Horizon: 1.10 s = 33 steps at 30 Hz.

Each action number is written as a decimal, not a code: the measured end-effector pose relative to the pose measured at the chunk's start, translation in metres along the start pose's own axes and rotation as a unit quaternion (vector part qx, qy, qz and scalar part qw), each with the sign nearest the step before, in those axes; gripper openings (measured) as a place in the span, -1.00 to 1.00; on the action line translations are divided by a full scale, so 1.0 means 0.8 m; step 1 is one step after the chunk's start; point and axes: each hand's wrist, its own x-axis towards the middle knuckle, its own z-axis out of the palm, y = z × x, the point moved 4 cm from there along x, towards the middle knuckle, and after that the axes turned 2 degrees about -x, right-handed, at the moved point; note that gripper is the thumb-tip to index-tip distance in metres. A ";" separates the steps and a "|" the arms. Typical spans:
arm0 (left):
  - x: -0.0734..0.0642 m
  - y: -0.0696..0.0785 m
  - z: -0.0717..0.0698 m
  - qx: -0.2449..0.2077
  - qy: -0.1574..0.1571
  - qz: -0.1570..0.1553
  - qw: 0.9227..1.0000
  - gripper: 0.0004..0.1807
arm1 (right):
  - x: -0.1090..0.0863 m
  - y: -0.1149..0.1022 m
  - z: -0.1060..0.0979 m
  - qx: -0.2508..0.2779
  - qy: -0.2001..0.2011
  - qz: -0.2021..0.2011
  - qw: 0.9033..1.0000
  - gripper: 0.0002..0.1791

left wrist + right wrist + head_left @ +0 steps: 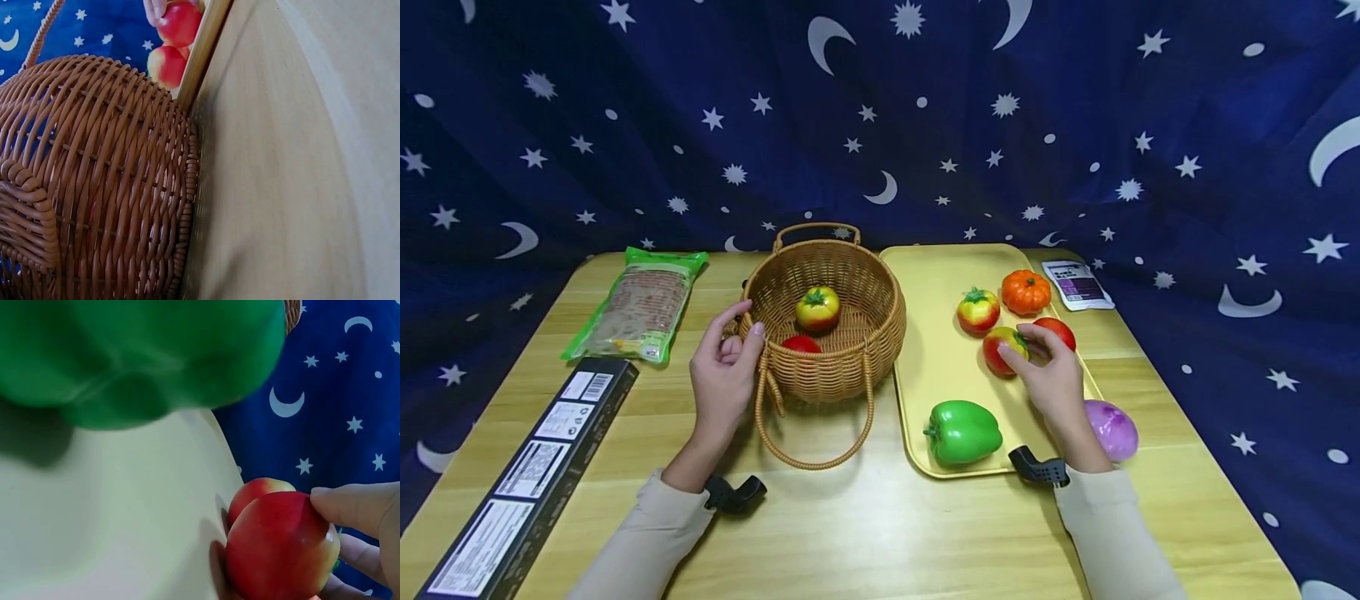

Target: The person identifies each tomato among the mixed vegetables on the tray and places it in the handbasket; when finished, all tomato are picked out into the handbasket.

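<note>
On the yellow tray [917, 333], my right hand [1056, 379] pinches a red-and-yellow tomato [997, 354] with green leaves. In the right wrist view the thumb lies on top of this tomato [278, 547], other fingers below. Another red-and-yellow tomato [978, 314] sits just behind it. My left hand [722, 367] grips the left rim of a wicker basket [827, 375], thumb and index finger at the edge. Inside the basket lie a yellow-and-red tomato [817, 312] and a red item [801, 343], partly hidden by the front wall.
The tray also bears a green bell pepper [962, 432], an orange pumpkin [1026, 292] and a red round item [1057, 332]. A purple onion [1112, 429] is at its right edge, a white packet [1078, 285] behind. Left are a green-edged bag [643, 304] and a long black box [542, 467].
</note>
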 end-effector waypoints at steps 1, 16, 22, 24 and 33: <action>0.000 0.000 0.000 -0.001 0.000 -0.001 1.000 -0.64 | 0.000 0.001 0.001 -0.003 -0.001 -0.001 1.000 -0.45; -0.001 0.002 0.000 -0.004 0.000 0.000 1.000 -0.64 | -0.004 0.010 0.006 -0.019 -0.022 0.020 0.999 -0.39; -0.002 0.003 0.000 0.001 -0.001 0.002 1.000 -0.64 | -0.007 0.011 0.005 -0.014 -0.019 0.024 0.999 -0.39; -0.002 0.004 0.001 0.002 -0.002 0.001 1.000 -0.64 | -0.008 0.011 0.004 -0.014 -0.018 0.024 0.999 -0.40; -0.002 0.010 0.003 0.000 -0.002 0.010 1.000 -0.63 | -0.008 0.005 0.002 -0.005 -0.005 0.015 1.000 -0.43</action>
